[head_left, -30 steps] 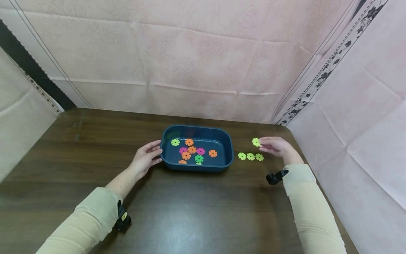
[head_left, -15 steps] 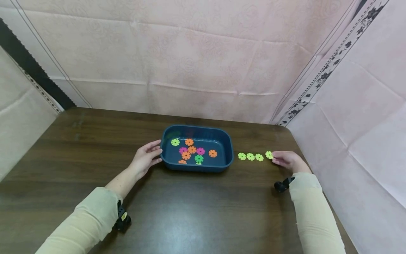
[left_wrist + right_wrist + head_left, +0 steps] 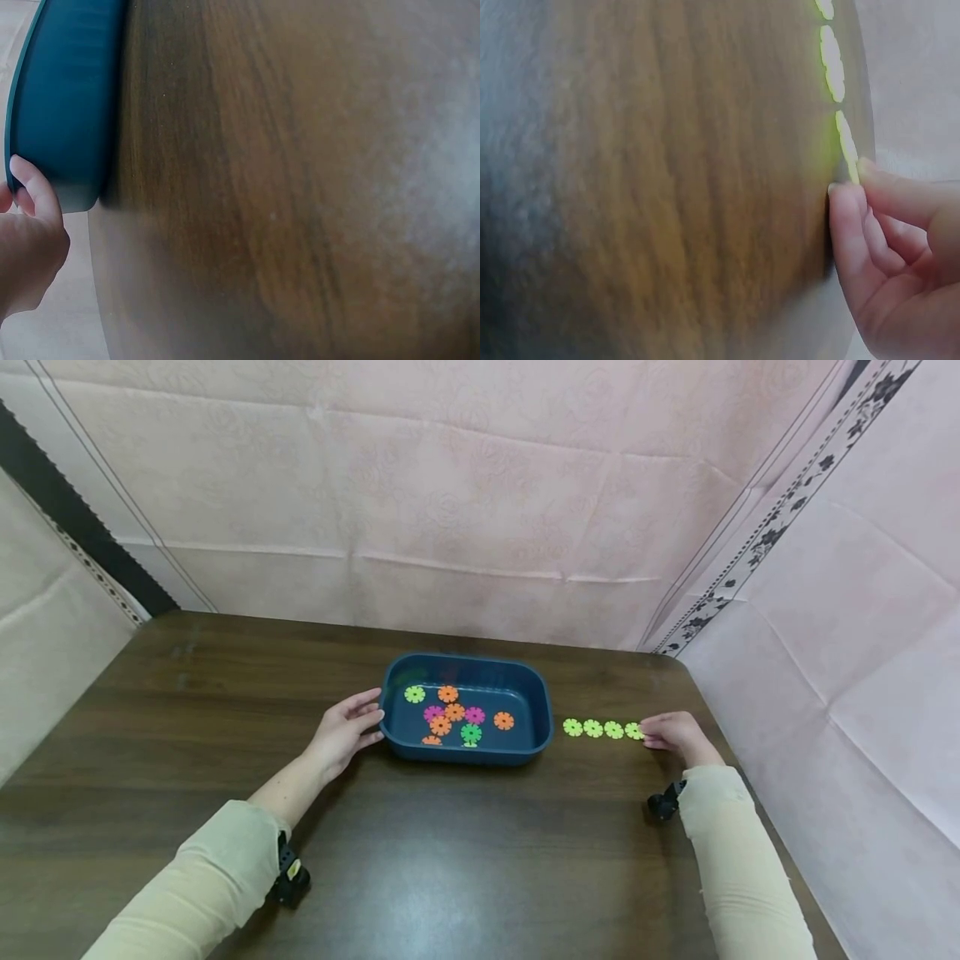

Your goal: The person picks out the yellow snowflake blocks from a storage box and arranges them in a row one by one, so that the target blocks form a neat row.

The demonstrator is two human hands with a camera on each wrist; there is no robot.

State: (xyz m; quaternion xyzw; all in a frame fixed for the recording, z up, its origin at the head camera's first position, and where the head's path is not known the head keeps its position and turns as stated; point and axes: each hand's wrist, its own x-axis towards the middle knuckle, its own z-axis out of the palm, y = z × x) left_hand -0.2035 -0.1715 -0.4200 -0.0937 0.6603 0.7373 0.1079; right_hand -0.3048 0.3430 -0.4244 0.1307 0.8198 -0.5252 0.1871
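In the head view my right hand [image 3: 678, 735] pinches a yellow-green flower-shaped disc [image 3: 633, 731] between thumb and fingers. This disc lies low at the right end of a row of matching discs [image 3: 593, 728]. From the right wrist view, the pinched disc [image 3: 847, 144] is slightly tilted, with another disc [image 3: 832, 64] just beyond it. My left hand [image 3: 341, 735] touches the left end of a dark blue rectangular tub [image 3: 487, 756], fingers spread and fairly straight. In the left wrist view a fingertip [image 3: 26, 171] rests at the tub's rim.
Inside the tub lie several flower discs: orange [image 3: 503, 721], magenta [image 3: 475, 715], green [image 3: 471, 732] and yellow-green [image 3: 414, 694]. A brown wooden table [image 3: 465, 852] carries everything. Pale cloth [image 3: 450, 510] hangs behind and at both sides; the right side cloth stands near my right arm.
My right hand has brought the yellow-green disc from behind the row toward me and right, then slightly left to the row's end. The left hand and tub have stayed put.
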